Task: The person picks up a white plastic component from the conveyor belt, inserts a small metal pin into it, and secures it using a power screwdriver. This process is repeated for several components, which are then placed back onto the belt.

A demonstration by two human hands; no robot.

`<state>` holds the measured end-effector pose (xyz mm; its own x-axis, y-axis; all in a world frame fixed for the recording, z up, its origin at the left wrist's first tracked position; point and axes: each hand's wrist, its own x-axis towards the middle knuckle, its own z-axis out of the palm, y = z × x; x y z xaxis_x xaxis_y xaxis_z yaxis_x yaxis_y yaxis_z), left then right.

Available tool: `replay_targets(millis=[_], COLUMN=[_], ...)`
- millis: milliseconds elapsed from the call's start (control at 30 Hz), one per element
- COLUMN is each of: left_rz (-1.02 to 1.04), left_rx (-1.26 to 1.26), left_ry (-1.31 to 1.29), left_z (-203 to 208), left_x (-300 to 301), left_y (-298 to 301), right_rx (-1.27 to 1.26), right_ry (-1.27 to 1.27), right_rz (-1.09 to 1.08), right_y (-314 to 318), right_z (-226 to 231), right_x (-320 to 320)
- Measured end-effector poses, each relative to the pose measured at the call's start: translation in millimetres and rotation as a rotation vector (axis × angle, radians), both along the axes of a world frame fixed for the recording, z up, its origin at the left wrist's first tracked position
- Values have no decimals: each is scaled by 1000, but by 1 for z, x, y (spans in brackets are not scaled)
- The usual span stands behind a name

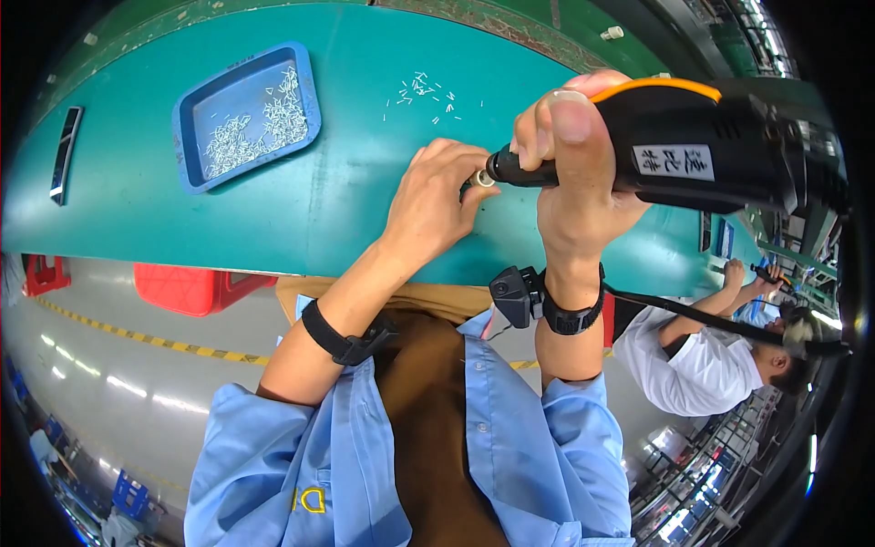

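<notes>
Right hand (574, 182) is wrapped tight round a black-and-orange electric screwdriver (693, 137), left hand (437, 201) pinching a small metal ring (483, 179) at its tip — looks like mid-fastening over the green bench (273, 210). Next move needs steady alignment — loose screws (424, 94) lie near.

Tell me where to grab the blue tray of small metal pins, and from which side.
Grip the blue tray by its raised rim at the near long edge, coming from the person's side of the green table. The rim stands proud, that edge is free, and the pins lie loose inside, so it likely needs keeping level.
</notes>
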<state>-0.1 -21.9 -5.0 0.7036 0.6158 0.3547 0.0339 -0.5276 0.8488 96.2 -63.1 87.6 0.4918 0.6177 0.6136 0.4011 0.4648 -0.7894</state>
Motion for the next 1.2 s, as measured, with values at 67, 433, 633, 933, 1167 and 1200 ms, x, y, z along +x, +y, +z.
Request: replay_targets(millis=[67,433,633,933,1167,1200], left_rz=[-3,-14,-15,-1,13,13], left_rx=[4,-13,1,17,10,19], left_ry=[7,-14,-19,13,41,46], left_z=[-3,-7,-3,-2,4,3], left_x=[1,3,5,1,2,2], left_y=[0,0,-3,1,-4,-5], right_rx=[1,66,255,288,298,292], right_ry=[2,255,205,226,228,245], right_rz=[-4,65,381,473,328,313], right_y=[-3,-32,-45,-56,-42,-41], right_z=[-2,-3,9,11,-19,-19], right_x=[1,11,34,38,26,25])
